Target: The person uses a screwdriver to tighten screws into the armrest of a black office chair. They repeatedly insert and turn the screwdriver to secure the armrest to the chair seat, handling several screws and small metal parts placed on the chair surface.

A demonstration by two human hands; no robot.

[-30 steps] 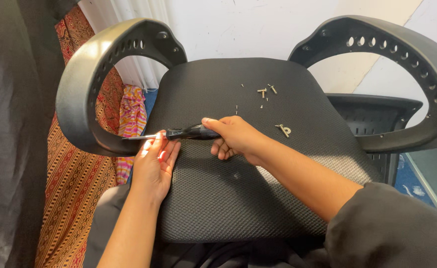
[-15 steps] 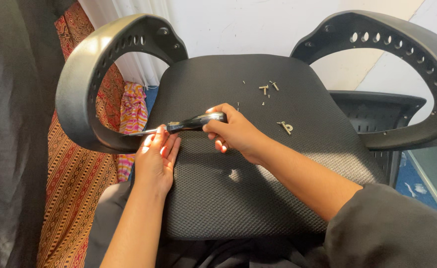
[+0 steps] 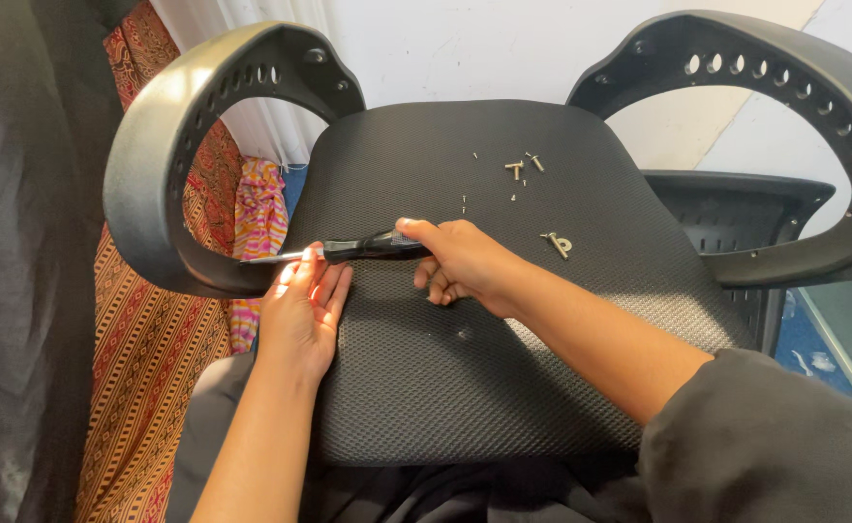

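A black mesh office chair seat (image 3: 465, 378) lies in front of me with a curved grey armrest (image 3: 160, 165) on its left and another armrest (image 3: 813, 107) on its right. My right hand (image 3: 460, 261) grips the black handle of a screwdriver (image 3: 349, 250), whose metal shaft points left at the base of the left armrest. My left hand (image 3: 305, 310) rests flat on the seat's left edge, fingers touching the shaft near its tip. Several loose screws (image 3: 523, 167) and a small metal key (image 3: 557, 244) lie on the seat beyond my right hand.
A patterned orange and brown cloth (image 3: 155, 368) hangs at the left, next to dark fabric (image 3: 19, 242). A black plastic chair back (image 3: 736, 208) sits behind the right armrest. A white wall (image 3: 465, 48) is beyond the seat.
My right hand and the screwdriver shifted slightly up the seat while the shaft stays at the left armrest's base. My left hand has stayed at the seat's edge.
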